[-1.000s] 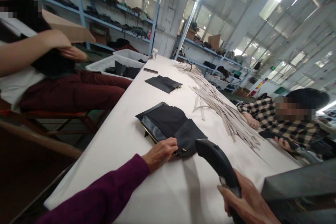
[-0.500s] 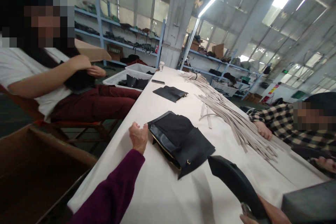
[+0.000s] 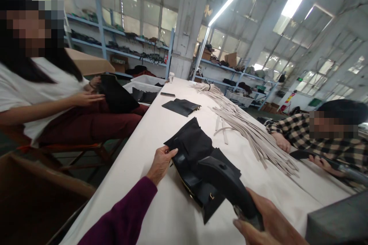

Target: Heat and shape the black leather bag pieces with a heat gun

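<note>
We count: two black bags on table (image 3: 201, 160) (image 3: 180, 106), one tool (image 3: 230, 189), one strap pile (image 3: 247, 130), two bins (image 3: 148, 84), two co-workers (image 3: 43, 95) (image 3: 330, 138).
</note>
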Motion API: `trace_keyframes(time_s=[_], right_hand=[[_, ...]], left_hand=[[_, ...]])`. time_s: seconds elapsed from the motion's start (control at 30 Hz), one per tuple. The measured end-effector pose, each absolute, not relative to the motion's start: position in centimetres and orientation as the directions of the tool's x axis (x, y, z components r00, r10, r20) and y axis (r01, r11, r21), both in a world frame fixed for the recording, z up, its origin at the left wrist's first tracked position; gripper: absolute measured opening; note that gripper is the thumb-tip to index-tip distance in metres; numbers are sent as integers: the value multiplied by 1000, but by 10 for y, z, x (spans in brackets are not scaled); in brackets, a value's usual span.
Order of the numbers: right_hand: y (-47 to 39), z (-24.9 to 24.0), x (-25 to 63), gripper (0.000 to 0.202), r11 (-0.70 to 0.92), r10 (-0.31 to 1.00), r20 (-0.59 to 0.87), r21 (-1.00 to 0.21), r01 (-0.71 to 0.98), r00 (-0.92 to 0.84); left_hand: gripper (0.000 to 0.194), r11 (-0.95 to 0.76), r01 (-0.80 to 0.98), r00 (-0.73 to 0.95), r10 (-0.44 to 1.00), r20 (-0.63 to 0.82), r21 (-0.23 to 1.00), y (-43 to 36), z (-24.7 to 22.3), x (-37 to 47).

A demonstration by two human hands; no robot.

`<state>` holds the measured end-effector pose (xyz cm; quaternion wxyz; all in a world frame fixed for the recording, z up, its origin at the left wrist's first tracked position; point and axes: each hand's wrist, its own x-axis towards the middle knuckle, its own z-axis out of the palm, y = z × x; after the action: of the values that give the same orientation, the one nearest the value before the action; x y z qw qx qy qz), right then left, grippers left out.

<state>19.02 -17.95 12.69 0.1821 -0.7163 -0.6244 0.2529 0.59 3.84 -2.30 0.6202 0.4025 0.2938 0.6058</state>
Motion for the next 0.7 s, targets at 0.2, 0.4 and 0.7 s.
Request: trace_keyframes(time_s=[0.2, 0.4, 0.7], right_hand=[[-131, 131, 165, 7, -91, 990, -138, -668, 739, -3], [-95, 124, 155, 8, -61, 993, -117, -656, 753, -21], [-87, 136, 173, 7, -58, 998, -47, -609, 791, 38]], left_hand=[[17, -54, -491, 147, 979, 144, 870, 26, -15, 12], [21, -27, -522, 260, 947, 189, 853, 20, -9, 16], [15, -25, -501, 171, 977, 127, 865, 16, -5, 19]])
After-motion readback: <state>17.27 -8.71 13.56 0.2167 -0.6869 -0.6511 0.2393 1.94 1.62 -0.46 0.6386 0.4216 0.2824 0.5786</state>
